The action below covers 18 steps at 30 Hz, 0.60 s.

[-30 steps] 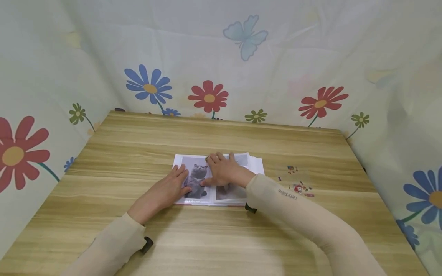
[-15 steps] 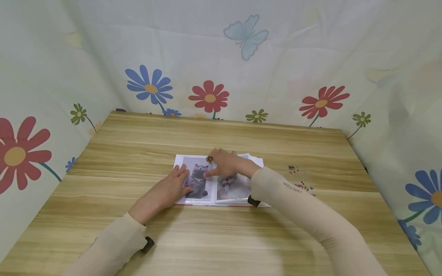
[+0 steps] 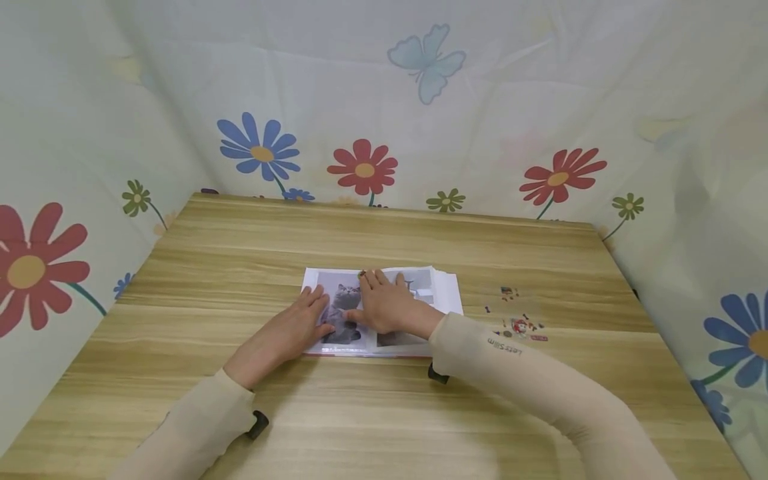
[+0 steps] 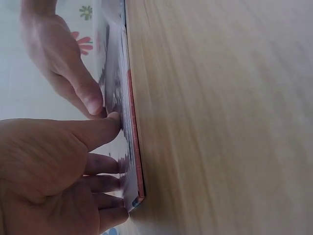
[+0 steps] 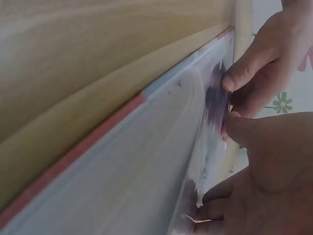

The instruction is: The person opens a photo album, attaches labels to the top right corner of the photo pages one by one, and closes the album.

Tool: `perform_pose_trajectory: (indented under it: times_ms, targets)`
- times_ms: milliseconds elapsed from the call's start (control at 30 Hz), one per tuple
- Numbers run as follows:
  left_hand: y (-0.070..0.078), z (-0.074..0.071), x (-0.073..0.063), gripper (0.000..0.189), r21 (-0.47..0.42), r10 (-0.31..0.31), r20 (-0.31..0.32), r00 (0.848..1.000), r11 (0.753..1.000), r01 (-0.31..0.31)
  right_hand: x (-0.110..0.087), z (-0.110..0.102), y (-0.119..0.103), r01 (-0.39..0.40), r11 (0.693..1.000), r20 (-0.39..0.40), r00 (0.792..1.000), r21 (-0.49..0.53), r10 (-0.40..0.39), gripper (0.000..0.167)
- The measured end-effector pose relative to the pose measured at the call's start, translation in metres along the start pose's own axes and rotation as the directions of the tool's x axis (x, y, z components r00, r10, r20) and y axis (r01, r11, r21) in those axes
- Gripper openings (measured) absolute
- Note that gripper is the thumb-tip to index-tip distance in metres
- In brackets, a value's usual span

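A photo album (image 3: 447, 293) lies spread open on the wooden table, its red cover edge (image 4: 137, 161) showing in the left wrist view. On its left page is a photo of a grey cat (image 3: 341, 330); another photo (image 3: 396, 338) on the right page is partly covered. My left hand (image 3: 293, 327) rests on the left page with fingers extended. With fingers stretched out, my right hand (image 3: 387, 305) presses across the album's middle, thumb over the cat photo. A small colourful sticker (image 3: 362, 273) shows at its fingertips, mostly hidden.
To the right of the album lies a clear sheet with several small colourful stickers (image 3: 519, 327). The wooden table (image 3: 384, 413) backs onto a white curtain (image 3: 300, 73) with printed flowers. Dark wrist cameras (image 3: 258, 425) sit under the sleeves.
Half a second ago my right hand was arched up, with the sticker and right photo more visible; now it lies flatter, lower over the middle. The left hand stays in place.
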<state>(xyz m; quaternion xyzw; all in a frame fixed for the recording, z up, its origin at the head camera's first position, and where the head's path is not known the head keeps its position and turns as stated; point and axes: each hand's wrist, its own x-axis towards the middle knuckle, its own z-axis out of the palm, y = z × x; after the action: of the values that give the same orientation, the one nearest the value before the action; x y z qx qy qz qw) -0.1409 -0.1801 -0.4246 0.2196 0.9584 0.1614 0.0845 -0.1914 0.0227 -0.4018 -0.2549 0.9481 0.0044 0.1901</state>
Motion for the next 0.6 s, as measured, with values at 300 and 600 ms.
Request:
perform_pose_trajectory:
  times_ms: [300, 600]
  targets:
    - [-0.0015, -0.003, 0.0015, 0.061, -0.004, -0.003, -0.009, 1.0, 1.0, 0.003, 0.004, -0.0049, -0.0012, -0.023, 0.997, 0.014, 1.0, -0.072, 0.024, 0.089]
    - [-0.0008, -0.0009, 0.0003, 0.062, -0.009, -0.021, 0.014, 1.0, 1.0, 0.021, 0.0048, -0.0077, 0.0032, -0.033, 0.995, 0.027, 0.999, -0.092, 0.035, 0.096]
